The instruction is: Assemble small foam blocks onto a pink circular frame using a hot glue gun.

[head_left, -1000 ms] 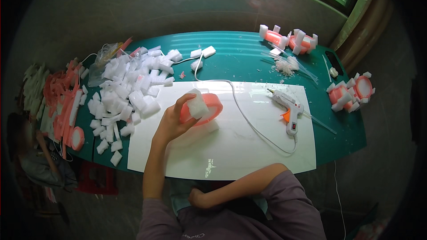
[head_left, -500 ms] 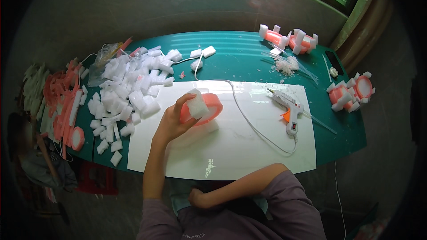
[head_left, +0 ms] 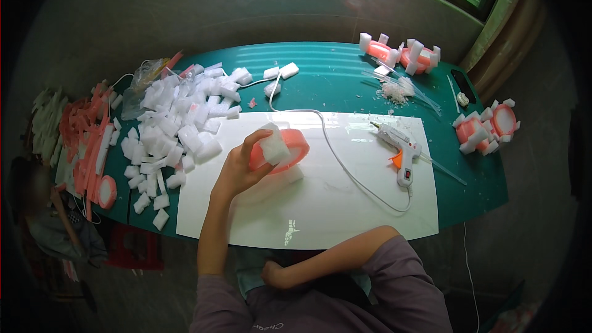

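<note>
Over the white board [head_left: 333, 209], my left hand [head_left: 239, 163] is closed with thumb and fingers around a white foam block [head_left: 273, 147]. The block sits against a pink foam ring [head_left: 297, 145], which is held up with it; whether the two are joined does not show. Below the ring, another white foam piece [head_left: 295, 176] partly shows. My right hand [head_left: 277, 275] rests low at my lap, off the table, its fingers turned down and mostly hidden. A white glue gun [head_left: 401, 153] with an orange trigger lies on the board's right side.
White foam blocks [head_left: 179, 114] are heaped left of the board, beside pink foam strips [head_left: 83, 129]. Finished-looking pink-and-white foam pieces [head_left: 473, 132] stand at right and far right. Clear glue sticks [head_left: 425, 95] lie behind the glue gun, whose cord [head_left: 345, 169] crosses the board. Another person [head_left: 65, 228] sits at left.
</note>
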The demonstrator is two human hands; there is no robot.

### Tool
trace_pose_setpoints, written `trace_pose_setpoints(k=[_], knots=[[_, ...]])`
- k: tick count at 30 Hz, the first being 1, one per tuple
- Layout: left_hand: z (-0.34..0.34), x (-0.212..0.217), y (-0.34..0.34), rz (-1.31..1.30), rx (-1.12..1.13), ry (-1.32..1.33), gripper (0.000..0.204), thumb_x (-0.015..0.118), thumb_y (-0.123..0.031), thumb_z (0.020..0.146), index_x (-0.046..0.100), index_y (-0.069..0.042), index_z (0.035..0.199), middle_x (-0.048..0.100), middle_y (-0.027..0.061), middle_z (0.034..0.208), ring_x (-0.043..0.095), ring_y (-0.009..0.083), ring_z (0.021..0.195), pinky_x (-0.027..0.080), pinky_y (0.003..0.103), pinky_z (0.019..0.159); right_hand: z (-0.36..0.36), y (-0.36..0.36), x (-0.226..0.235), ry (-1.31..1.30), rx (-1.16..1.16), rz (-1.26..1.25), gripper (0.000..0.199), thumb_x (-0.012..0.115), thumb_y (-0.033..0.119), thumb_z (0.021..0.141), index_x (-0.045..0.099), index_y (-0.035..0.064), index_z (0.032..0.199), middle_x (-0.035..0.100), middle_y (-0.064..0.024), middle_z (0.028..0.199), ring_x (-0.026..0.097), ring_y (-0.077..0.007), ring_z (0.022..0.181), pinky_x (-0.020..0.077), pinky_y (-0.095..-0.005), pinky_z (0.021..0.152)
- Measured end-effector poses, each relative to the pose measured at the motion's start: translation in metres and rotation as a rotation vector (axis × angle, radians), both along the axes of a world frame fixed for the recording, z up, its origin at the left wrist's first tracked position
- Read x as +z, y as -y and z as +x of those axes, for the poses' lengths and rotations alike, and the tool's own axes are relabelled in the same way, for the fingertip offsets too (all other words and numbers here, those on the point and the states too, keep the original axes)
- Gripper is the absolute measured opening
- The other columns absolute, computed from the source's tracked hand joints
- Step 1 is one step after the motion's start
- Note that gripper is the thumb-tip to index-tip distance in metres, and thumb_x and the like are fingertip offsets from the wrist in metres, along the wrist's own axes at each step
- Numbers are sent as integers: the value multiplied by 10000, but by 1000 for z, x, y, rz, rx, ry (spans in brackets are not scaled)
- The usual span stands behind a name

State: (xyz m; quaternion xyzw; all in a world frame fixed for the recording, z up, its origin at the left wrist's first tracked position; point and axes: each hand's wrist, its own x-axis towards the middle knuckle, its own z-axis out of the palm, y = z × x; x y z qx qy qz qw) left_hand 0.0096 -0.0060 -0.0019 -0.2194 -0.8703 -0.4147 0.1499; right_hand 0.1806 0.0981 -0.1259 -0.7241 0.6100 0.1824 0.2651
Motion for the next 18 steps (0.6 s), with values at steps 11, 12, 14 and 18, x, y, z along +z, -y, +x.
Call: trace_pose_setpoints(k=[11, 12, 14, 18], knots=[[-2, -1, -1, 0, 2, -5, 616, 709, -122, 673, 335, -130, 1164, 566, 173, 977, 585, 322, 869, 470, 356, 756, -2, 0, 4, 12, 22, 26, 217, 506, 159, 790, 640, 117, 956, 601, -43, 1030, 578, -218, 923, 441, -334, 683], [-3, -2, -1, 6, -2, -10, 611, 709, -123, 674, 339, -130, 1160, 567, 173, 974, 585, 321, 869, 470, 355, 757, -1, 0, 1, 4, 20, 21, 218, 503, 161, 792, 640, 116, 956, 601, -42, 1029, 579, -218, 921, 441, -335, 682], [-3, -2, -1, 11, -6, -14, 606, 709, -124, 674, 342, -130, 1156, 568, 173, 971, 586, 320, 869, 469, 355, 757, 1, 1, -5, -5, 19, 16, 219, 499, 162, 794, 640, 115, 955, 601, -42, 1029, 580, -218, 919, 440, -336, 681], [-3, -3, -1, 31, 1, -2, 592, 708, -123, 673, 352, -128, 1145, 574, 168, 963, 587, 314, 869, 468, 352, 761, 1, 0, -8, -20, 15, -13, 217, 491, 166, 797, 645, 112, 940, 607, -43, 1014, 586, -220, 903, 441, -342, 677]])
